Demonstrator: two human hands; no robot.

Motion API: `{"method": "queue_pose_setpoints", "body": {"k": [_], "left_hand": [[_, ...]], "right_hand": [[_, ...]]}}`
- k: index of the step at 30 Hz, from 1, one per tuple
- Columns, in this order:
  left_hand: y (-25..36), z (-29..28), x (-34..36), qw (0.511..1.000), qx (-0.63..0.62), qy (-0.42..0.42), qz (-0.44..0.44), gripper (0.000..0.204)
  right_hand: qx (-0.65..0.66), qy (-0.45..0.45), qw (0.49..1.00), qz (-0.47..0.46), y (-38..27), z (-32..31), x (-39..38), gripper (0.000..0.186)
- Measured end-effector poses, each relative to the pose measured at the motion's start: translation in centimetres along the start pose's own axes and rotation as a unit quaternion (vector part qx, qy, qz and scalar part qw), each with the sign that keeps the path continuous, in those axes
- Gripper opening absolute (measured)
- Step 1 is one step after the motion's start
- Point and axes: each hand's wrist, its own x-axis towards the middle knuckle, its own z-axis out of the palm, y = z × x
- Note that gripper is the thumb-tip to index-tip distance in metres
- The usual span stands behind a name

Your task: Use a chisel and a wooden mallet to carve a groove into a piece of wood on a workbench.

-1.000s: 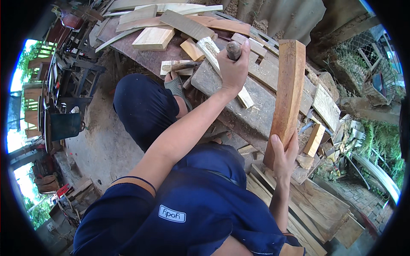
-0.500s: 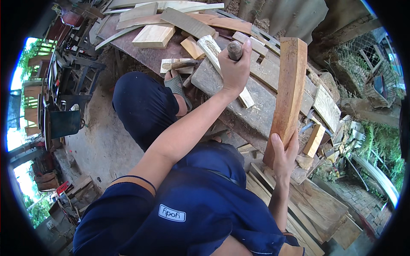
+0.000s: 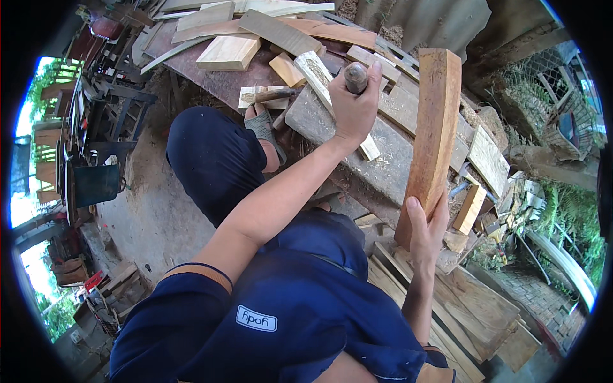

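My left hand (image 3: 355, 113) is closed around the round wooden handle (image 3: 356, 78) of an upright chisel; its blade is hidden beneath the fist. Below lies a narrow pale wood strip (image 3: 314, 72) with a rough hollow cut near its far end, resting on a thick worn board (image 3: 313, 118). Over on the right, my right hand (image 3: 426, 226) grips the lower end of a long, heavy brown wooden block (image 3: 435, 121). The block stands up beside the left hand, apart from the handle.
A second wooden-handled tool (image 3: 274, 95) lies on a small block near my foot. Planks and offcuts (image 3: 230, 52) cover the bench's far side. A short block (image 3: 470, 209) sits at the right, and long boards (image 3: 476, 313) lie below it.
My left hand and the handle have shifted slightly right. The upper end of the brown block has risen a little, with my right hand still around its lower end.
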Motion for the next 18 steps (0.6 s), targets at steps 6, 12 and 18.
{"method": "queue_pose_setpoints", "body": {"k": [6, 12, 18], "left_hand": [[-0.05, 0.18, 0.12, 0.999, -0.051, 0.0, -0.014, 0.037], [-0.19, 0.21, -0.39, 1.0, 0.005, -0.017, 0.014, 0.036], [-0.35, -0.18, 0.01, 1.0, 0.002, -0.008, 0.003, 0.037]], "right_hand": [[-0.003, 0.007, 1.0, -0.009, 0.03, 0.01, 0.08, 0.054], [-0.006, -0.003, 1.0, -0.004, 0.16, 0.04, -0.13, 0.055], [-0.002, 0.007, 1.0, -0.01, 0.23, 0.08, -0.04, 0.055]]}}
